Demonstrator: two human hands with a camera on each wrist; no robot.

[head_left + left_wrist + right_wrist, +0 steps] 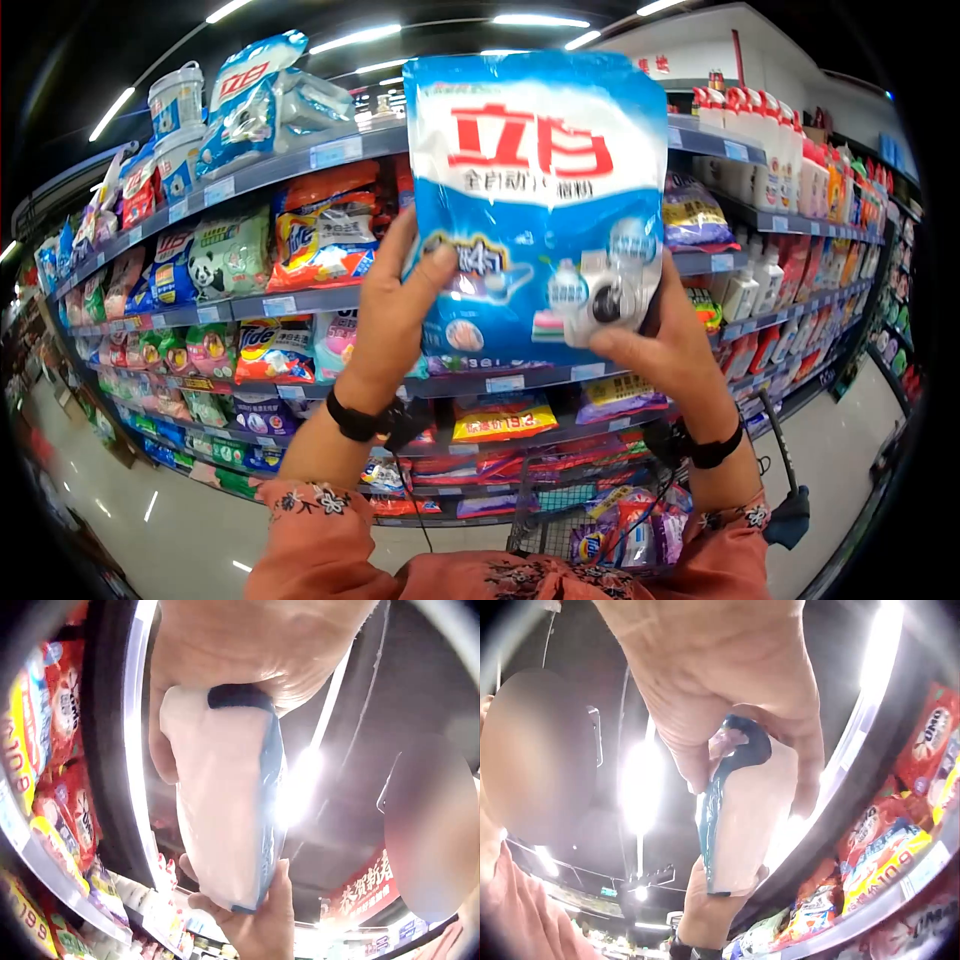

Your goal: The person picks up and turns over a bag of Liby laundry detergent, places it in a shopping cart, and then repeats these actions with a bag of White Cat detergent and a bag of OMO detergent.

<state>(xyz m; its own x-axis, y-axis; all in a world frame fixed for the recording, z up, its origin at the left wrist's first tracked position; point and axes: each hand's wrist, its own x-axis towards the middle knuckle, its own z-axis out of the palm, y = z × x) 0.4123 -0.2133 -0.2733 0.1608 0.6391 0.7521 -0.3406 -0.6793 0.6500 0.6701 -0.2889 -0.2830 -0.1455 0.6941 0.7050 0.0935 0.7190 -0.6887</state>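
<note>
A blue and white bag of laundry powder (540, 240) with large red characters is held up in front of the shelves, its printed front toward the head camera. My left hand (405, 295) grips its left edge, thumb across the front and fingers behind. On the lower right side, my right hand (670, 345) holds it the same way, thumb beside the washing machine picture. Both wrist views look up at the pale bottom of the bag (221, 787), pinched between thumb and fingers at either end. Most fingertips are hidden behind it in the head view.
Shelves (330, 300) of bagged detergents curve around in front, with price labels along their edges. White bottles (765, 150) with red caps line the right side. Below, a shopping cart (545, 525) contains several detergent bags (635, 530). White tubs (178, 115) stand at upper left.
</note>
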